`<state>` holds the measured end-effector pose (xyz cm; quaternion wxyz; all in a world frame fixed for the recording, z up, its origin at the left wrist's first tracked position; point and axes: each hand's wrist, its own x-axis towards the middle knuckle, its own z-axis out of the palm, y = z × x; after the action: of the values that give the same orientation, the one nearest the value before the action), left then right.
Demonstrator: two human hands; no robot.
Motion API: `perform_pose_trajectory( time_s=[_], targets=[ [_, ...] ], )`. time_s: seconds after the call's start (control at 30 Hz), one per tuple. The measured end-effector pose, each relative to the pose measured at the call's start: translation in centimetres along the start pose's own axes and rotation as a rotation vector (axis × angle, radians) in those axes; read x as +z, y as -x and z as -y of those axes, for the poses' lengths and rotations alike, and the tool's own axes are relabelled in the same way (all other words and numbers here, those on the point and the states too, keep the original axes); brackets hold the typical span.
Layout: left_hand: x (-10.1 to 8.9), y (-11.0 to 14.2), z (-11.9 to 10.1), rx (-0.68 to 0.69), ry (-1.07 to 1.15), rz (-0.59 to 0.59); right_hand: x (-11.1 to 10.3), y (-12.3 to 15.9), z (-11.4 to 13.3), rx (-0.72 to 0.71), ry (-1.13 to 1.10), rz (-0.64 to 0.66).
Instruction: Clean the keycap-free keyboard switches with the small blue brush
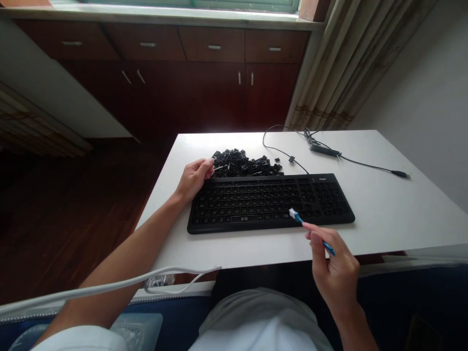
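A black keyboard (256, 201) lies on the white table, most of its keycaps off and their sockets bare. My right hand (334, 268) grips a blue toothbrush (298, 218), its white bristles over the keyboard's lower right part. Whether the bristles touch the keyboard, I cannot tell. At the keyboard's upper left corner is my left hand (193, 179), fingers curled and pressed together; what they hold, if anything, is hidden. Right beside that hand, behind the keyboard, a heap of loose black keycaps (241, 163) is piled up.
From the keyboard's back edge a black cable (274, 148) runs to a tied bundle and a dark slim piece (324, 150), with a plug (400, 173) at the right. A white cord (109, 288) crosses in front of my left forearm. Wooden cabinets (215, 92) stand beyond the table.
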<state>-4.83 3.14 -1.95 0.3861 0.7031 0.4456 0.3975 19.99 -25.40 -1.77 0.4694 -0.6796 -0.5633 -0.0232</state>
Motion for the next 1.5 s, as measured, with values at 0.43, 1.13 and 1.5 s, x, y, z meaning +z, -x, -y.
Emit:
perform_pose_trajectory(
  time_s=[0.43, 1.13, 1.5],
  targets=[
    [-0.1, -0.1, 0.1, -0.010, 0.002, 0.006, 0.9, -1.6, 1.5, -0.061, 0.378, -0.087],
    [-0.3, 0.1, 0.2, -0.023, 0.014, 0.045, 1.1, -1.3, 4.3, -0.092, -0.240, 0.452],
    [-0.5, 0.1, 0.0, -0.018, 0.018, 0.061, 0.3, -2.0, 2.7, -0.013, -0.150, 0.346]
  ],
)
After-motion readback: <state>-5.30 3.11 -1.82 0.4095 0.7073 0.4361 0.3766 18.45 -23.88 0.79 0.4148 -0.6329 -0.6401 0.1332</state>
